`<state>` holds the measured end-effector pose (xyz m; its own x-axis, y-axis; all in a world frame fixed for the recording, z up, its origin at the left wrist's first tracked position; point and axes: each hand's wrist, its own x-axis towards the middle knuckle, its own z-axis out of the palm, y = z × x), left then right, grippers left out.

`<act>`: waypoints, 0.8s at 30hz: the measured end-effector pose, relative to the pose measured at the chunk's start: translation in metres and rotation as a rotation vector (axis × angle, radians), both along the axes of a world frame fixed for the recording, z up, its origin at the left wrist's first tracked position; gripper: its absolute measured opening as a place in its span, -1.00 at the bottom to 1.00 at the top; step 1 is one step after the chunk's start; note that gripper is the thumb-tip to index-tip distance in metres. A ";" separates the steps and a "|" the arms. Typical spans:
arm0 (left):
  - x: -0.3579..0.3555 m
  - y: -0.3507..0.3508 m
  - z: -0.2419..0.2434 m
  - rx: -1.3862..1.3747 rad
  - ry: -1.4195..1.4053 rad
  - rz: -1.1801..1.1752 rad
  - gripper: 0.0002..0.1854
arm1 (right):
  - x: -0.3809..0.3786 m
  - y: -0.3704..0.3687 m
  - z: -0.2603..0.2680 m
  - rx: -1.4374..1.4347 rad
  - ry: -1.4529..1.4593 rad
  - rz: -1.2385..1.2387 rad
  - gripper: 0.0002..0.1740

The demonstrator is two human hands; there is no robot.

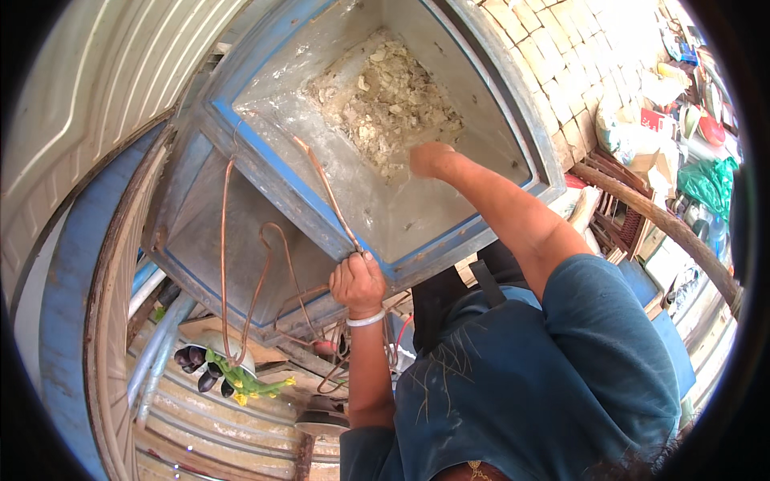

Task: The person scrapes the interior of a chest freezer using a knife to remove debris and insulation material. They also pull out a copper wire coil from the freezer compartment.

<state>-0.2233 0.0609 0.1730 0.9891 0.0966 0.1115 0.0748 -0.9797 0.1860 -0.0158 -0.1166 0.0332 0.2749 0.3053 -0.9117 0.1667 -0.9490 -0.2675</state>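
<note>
A deep metal-lined box with a blue rim [283, 174] stands before me, its bottom covered by pale, flaky debris [397, 102]. Into it reaches my right hand [431, 160], low beside the debris; the fingers are turned away, so whether they hold anything is hidden. At the near rim my left hand [358, 282], with a white bangle at the wrist, is closed around the end of a bent copper tube [328, 186]. More of this thin tubing loops to the left across a second, shallower-looking compartment [240, 240] of the same box.
Ribbed pale panels [120, 78] rise at the left. Below them, a bowl holds eggplants [207, 379] and green vegetables with yellow flowers [240, 385]. A wooden pole [662, 222] and piled household items, including a green plastic bag [707, 183], lie at the right beside brick paving [559, 54].
</note>
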 end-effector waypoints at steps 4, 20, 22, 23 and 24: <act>0.002 0.001 0.001 -0.005 0.013 -0.010 -0.79 | -0.020 0.010 -0.001 0.055 -0.059 -0.152 -0.64; -0.001 0.003 -0.001 -0.004 0.051 -0.016 -0.81 | -0.034 0.057 -0.034 0.168 0.034 -1.019 -0.39; -0.002 0.001 0.001 -0.018 0.076 0.005 -0.81 | -0.032 0.068 -0.045 0.089 0.083 -1.181 -0.37; -0.003 0.001 0.001 -0.026 0.088 0.016 -0.81 | -0.032 0.074 -0.049 0.061 0.060 -1.240 -0.36; -0.004 0.001 0.000 -0.018 0.084 0.017 -0.81 | -0.031 0.080 -0.046 0.033 0.037 -1.296 -0.34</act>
<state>-0.2273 0.0622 0.1727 0.9931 0.1146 0.0263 0.1073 -0.9748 0.1955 -0.0467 -0.0364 -0.0133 0.3599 -0.1402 -0.9224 -0.8709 -0.4051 -0.2782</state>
